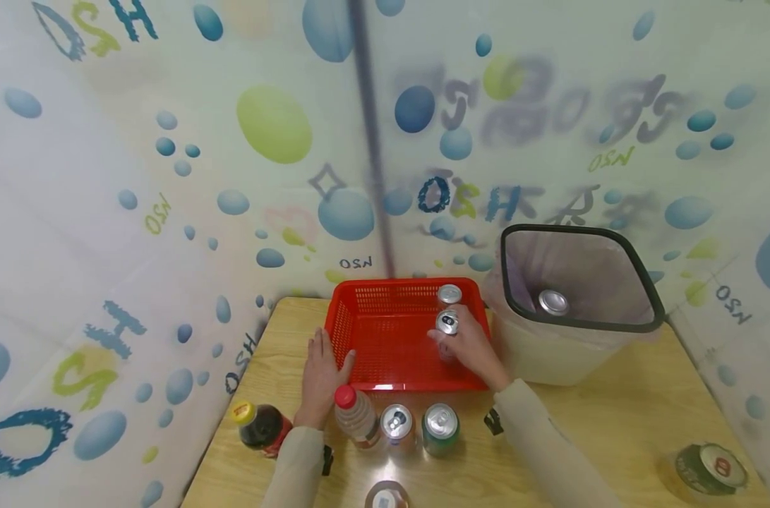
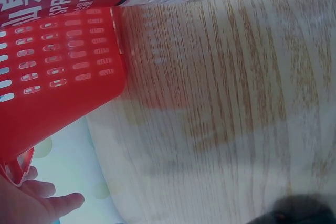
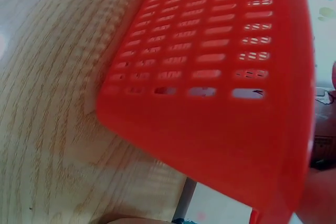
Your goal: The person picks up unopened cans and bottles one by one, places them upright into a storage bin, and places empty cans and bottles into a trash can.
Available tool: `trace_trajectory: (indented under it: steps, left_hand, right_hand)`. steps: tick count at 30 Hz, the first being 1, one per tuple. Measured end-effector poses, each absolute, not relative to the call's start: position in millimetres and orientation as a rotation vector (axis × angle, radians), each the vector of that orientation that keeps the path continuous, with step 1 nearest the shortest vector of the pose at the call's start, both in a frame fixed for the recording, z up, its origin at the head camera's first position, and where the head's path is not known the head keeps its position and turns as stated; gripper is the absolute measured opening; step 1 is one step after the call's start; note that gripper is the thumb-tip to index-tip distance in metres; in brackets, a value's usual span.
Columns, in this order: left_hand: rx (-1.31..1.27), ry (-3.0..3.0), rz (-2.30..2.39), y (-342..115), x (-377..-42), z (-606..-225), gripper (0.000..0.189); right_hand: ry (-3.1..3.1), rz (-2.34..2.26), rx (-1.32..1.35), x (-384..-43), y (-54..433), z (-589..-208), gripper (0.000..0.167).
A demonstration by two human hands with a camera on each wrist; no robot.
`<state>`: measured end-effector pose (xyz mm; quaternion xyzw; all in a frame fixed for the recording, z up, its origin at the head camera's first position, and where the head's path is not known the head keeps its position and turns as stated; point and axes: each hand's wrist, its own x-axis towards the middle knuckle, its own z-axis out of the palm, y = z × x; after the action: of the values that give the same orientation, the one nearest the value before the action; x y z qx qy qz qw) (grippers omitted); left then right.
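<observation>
Grips a drink can [image 1: 447, 322] inside the red plastic basket [image 1: 385, 353], toward its right end, with fingers and thumb of the right hand [image 1: 473, 347] curled round the can below its silver top; too hidden to tell whether touching the basket's floor. Rests the left hand [image 1: 321, 370] against the basket's left rim, fingers straight, thumb spread, holding nothing. Shows a second can [image 1: 449, 293] just behind the held one, near the basket's back right corner. Has a black-rimmed, bag-lined bin [image 1: 537, 353] just beside the basket's right end, with a loose can [image 1: 552, 303] inside. Sets out in front of the basket, on the wooden counter [image 1: 537, 437], a red-capped spring water bottle [image 1: 358, 422], a silver-topped can [image 1: 397, 425] and a green can [image 1: 440, 427], side by side. Shows a yellow-capped bottle of dark drink [image 1: 262, 429] off the basket's front left corner, a partly cut-off bottle [image 1: 387, 496] farther out in front, and a green-and-white can [image 1: 708, 468] well apart from the basket, to the front right. Has white printed sheeting [image 1: 273, 123] behind the basket.
</observation>
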<state>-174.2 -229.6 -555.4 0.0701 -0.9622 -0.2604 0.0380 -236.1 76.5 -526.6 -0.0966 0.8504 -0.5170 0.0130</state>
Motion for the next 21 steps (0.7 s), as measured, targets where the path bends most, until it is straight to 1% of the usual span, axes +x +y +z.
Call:
trace_trajectory:
  steps: [6,11,18,21]
  left_hand:
    - [0.205,-2.941,-0.804,-229,-174,-555,0.089]
    - [0.202,-2.937,-0.803,-229,-174,-556,0.089]
    - [0.213,-2.937,-0.808,-229,-173,-554,0.089]
    - [0.223,-2.947,-0.811,-229,-173,-554,0.089]
  right_hand:
    - [2.714,-1.461,-0.201,-242,77,-528,0.070]
    - [2.713,-1.446,-0.128,-246,79,-526,0.074]
    - [2.773,-1.444,-0.154,-249,79,-526,0.075]
    - [2.792,-1.415,-0.176,-250,79,-527,0.079]
